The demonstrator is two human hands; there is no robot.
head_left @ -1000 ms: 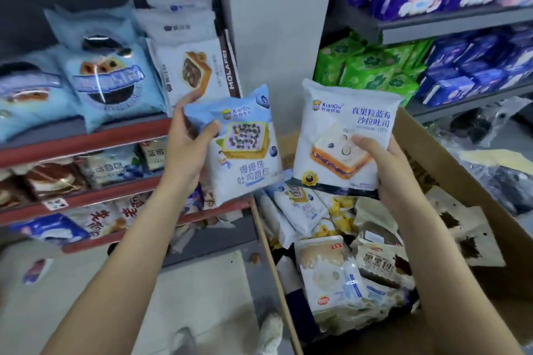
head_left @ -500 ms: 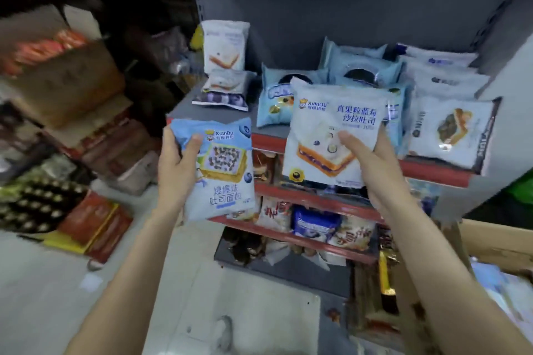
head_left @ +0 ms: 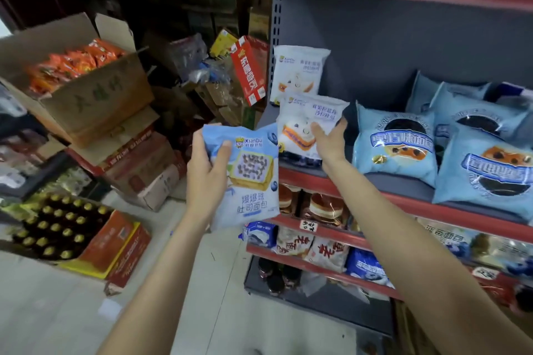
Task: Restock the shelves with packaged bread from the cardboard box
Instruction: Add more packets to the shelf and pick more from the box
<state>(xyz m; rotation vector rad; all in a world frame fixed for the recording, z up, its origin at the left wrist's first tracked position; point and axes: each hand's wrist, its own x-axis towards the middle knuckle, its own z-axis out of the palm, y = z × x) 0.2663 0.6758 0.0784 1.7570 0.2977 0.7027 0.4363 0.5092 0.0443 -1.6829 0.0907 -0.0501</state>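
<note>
The right hand (head_left: 327, 143) pinches the white blueberry toast pack (head_left: 305, 127) at frame centre, against the shelf (head_left: 403, 181). The left hand (head_left: 206, 173), fingers curled, grips the blue toast pack (head_left: 251, 181) just left. Both packs look light, soft and crushable; hold them by the film edges.

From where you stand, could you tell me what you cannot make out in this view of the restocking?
- Cardboard box of bread: out of the head view.
- White bread pack: its right side is covered by the right hand; whether it rests on the shelf is unclear.
- Blue bread pack: its left edge is hidden by the left hand.
- Lower-shelf packs: blurred, labels unreadable.
</note>
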